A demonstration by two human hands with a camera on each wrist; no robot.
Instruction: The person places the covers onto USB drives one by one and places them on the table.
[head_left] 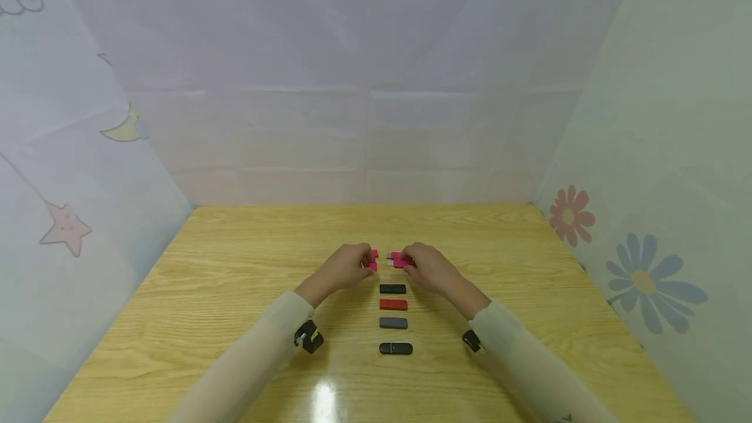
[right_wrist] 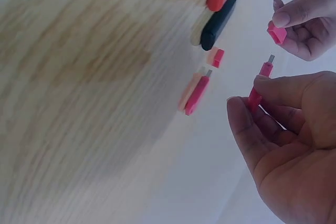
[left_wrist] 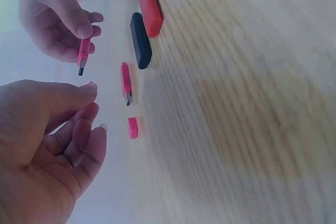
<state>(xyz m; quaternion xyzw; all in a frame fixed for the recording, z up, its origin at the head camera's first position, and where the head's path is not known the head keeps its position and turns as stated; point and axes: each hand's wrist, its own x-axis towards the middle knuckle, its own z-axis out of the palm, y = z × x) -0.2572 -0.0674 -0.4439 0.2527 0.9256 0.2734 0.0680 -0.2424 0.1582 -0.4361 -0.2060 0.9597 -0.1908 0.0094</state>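
Between thumb and fingers, my left hand (head_left: 348, 265) pinches a pink USB stick cap (right_wrist: 276, 33), its hollow end showing in the right wrist view. My right hand (head_left: 431, 267) grips a pink USB stick (right_wrist: 266, 70) whose bare metal plug points toward that cap, a small gap apart. Below the hands, a second uncapped pink USB stick (right_wrist: 197, 95) lies on the wooden table (head_left: 235, 292). Its plug faces another loose pink cap (right_wrist: 219, 57), also apart from it. In the left wrist view, my left fingers mostly hide the held cap.
Nearer my body, a column of sticks lies on the table: a black one (head_left: 392, 288), a red one (head_left: 393, 304), a grey one (head_left: 393, 323) and a rounded black one (head_left: 396, 348). A pale sheet (head_left: 364, 116) hangs behind the table; patterned sheets (head_left: 664, 168) flank it.
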